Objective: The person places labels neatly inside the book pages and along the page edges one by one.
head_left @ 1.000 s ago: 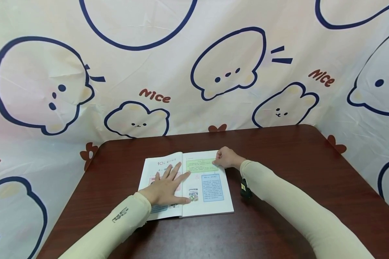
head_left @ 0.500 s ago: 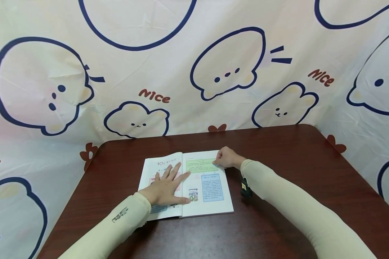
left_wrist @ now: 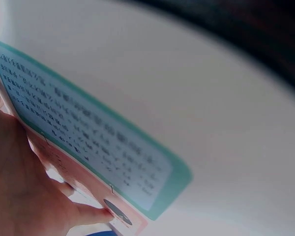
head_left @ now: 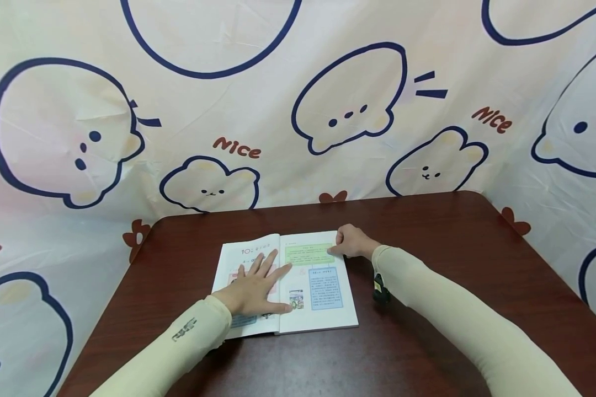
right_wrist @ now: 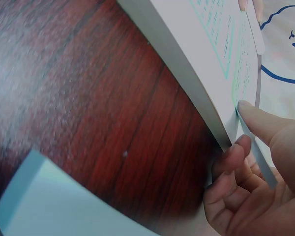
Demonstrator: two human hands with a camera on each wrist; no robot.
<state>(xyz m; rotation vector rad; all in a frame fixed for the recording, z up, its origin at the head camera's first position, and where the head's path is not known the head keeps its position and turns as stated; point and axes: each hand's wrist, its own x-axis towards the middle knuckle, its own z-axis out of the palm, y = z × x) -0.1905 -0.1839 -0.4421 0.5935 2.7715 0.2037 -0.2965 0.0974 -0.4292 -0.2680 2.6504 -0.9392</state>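
An open book (head_left: 328, 318) lies on the brown table, printed with green and blue text boxes on its right page. My left hand (head_left: 250, 289) rests on the left page, fingers spread and thumb reaching across the fold. At the top right corner, my right hand (head_left: 355, 241) pinches the page edge. The right wrist view shows the thumb (right_wrist: 260, 120) on top of the paper and the other fingers curled below, a page corner (right_wrist: 259, 157) showing between them. A teal-framed text box (left_wrist: 88, 123) on the left page fills part of the left wrist view.
The brown table (head_left: 427, 231) stretches around the book on all sides. Behind it and at both sides hangs a pale cloth (head_left: 278, 110) with cartoon outlines. A small dark device (head_left: 380, 289) is strapped at the right wrist.
My right hand has shifted slightly to the right at the page's corner. The left hand and the book stay in place.
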